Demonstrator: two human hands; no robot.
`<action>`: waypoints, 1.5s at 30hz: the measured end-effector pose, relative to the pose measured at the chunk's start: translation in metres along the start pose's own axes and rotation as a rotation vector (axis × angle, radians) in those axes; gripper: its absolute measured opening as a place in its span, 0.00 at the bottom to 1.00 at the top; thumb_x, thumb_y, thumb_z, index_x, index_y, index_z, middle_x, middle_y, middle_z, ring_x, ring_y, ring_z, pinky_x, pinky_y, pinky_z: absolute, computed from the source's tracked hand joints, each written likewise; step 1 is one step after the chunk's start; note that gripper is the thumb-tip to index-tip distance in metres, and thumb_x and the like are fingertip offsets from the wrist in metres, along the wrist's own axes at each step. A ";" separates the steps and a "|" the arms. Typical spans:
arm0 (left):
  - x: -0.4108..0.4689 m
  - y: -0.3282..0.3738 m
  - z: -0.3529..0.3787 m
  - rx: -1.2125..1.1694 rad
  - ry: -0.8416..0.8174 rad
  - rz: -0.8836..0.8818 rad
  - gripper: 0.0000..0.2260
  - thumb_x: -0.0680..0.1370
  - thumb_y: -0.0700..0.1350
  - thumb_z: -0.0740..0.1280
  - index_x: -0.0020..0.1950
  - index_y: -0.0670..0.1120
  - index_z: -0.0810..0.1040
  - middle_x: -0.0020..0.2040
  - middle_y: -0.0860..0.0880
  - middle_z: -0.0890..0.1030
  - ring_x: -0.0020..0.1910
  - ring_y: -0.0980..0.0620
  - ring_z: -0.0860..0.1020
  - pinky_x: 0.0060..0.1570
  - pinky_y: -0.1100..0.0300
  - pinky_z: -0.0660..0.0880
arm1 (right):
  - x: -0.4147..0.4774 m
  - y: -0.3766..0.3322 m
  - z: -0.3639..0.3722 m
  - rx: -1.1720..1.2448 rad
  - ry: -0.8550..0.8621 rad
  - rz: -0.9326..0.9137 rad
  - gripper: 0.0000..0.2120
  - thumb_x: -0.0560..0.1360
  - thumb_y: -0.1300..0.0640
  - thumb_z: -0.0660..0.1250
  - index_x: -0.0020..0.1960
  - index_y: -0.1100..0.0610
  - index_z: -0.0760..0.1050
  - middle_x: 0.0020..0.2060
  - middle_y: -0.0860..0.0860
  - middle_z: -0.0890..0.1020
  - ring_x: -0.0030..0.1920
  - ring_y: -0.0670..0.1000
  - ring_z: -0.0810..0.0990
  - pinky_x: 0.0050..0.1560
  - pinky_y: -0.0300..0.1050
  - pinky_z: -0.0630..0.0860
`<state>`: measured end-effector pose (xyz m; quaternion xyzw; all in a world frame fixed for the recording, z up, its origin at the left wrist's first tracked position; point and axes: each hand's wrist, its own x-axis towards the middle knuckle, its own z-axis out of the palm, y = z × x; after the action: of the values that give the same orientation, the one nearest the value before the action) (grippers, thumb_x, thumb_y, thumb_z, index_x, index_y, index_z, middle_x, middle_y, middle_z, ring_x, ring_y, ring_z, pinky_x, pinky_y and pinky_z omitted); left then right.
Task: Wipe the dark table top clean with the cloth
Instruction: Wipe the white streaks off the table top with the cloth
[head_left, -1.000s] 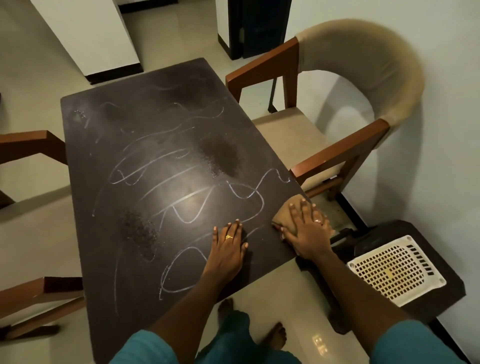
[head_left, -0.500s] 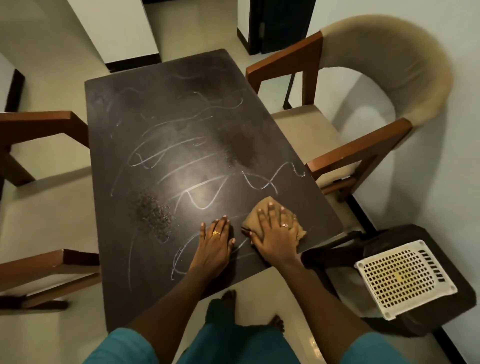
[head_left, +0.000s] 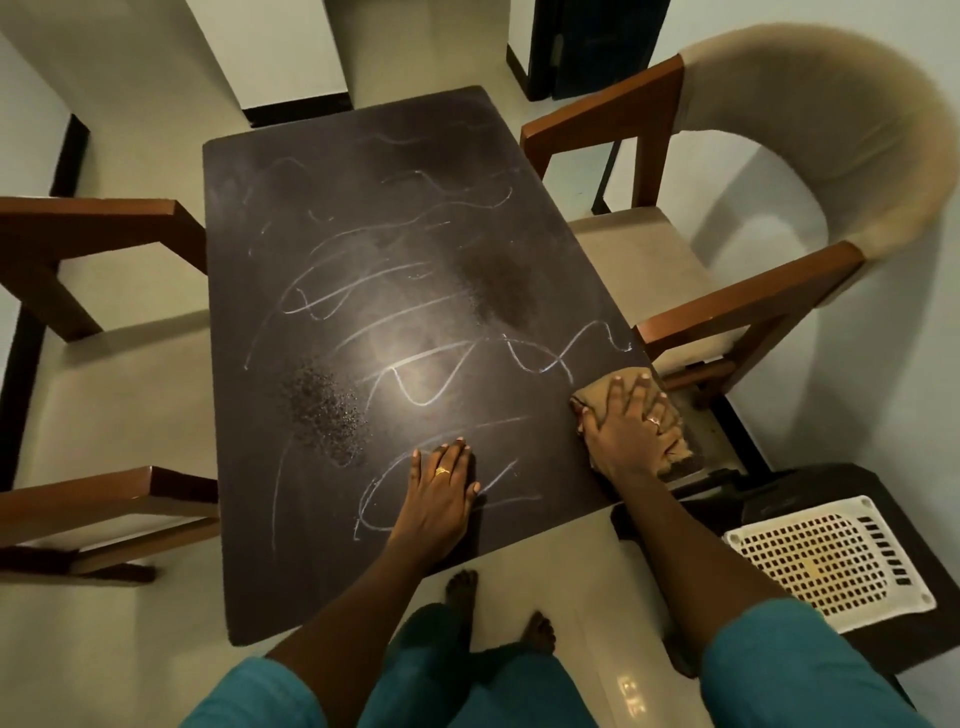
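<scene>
The dark table top (head_left: 363, 218) is covered with white chalk scribbles and two patches of dark grit, one at the left middle (head_left: 324, 410) and one right of centre (head_left: 498, 291). My right hand (head_left: 626, 431) presses flat on a tan cloth (head_left: 675, 447) at the table's near right edge, fingers straight and spread. My left hand (head_left: 441, 488) rests flat on the table near the front edge, over a chalk loop, fingers straight.
A wooden armchair with a beige back (head_left: 810, 130) stands close at the table's right side. Another wooden chair (head_left: 98, 223) is at the left. A dark stool carrying a white perforated panel (head_left: 826, 561) sits at the lower right. My bare feet show below the table's front edge.
My right hand has slid the cloth to the right, from beside my left hand out to the table's right edge. The left hand has stayed in place.
</scene>
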<state>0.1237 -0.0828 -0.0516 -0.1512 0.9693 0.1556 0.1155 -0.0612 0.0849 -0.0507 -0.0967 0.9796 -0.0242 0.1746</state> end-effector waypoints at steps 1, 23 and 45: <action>-0.001 0.000 0.000 -0.001 0.003 -0.003 0.36 0.71 0.58 0.31 0.75 0.43 0.49 0.77 0.45 0.52 0.75 0.45 0.48 0.66 0.50 0.29 | -0.002 -0.009 0.001 0.002 0.000 -0.014 0.34 0.79 0.39 0.49 0.78 0.53 0.44 0.77 0.57 0.44 0.76 0.66 0.45 0.71 0.70 0.47; -0.016 0.002 0.009 -0.106 0.040 -0.129 0.36 0.71 0.58 0.33 0.75 0.44 0.49 0.77 0.45 0.51 0.75 0.46 0.48 0.68 0.50 0.32 | -0.010 0.053 -0.003 -0.102 0.012 -0.043 0.33 0.79 0.40 0.49 0.78 0.53 0.42 0.77 0.58 0.45 0.76 0.63 0.47 0.71 0.67 0.55; -0.068 -0.014 0.030 -0.124 0.124 -0.215 0.33 0.74 0.57 0.38 0.74 0.42 0.57 0.75 0.43 0.58 0.74 0.44 0.56 0.69 0.49 0.37 | -0.054 -0.040 0.022 -0.194 -0.046 -0.632 0.36 0.73 0.35 0.37 0.78 0.48 0.45 0.78 0.53 0.46 0.77 0.60 0.48 0.72 0.66 0.47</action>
<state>0.1968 -0.0677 -0.0640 -0.2706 0.9413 0.1922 0.0620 0.0037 0.0560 -0.0495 -0.4125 0.8946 0.0185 0.1705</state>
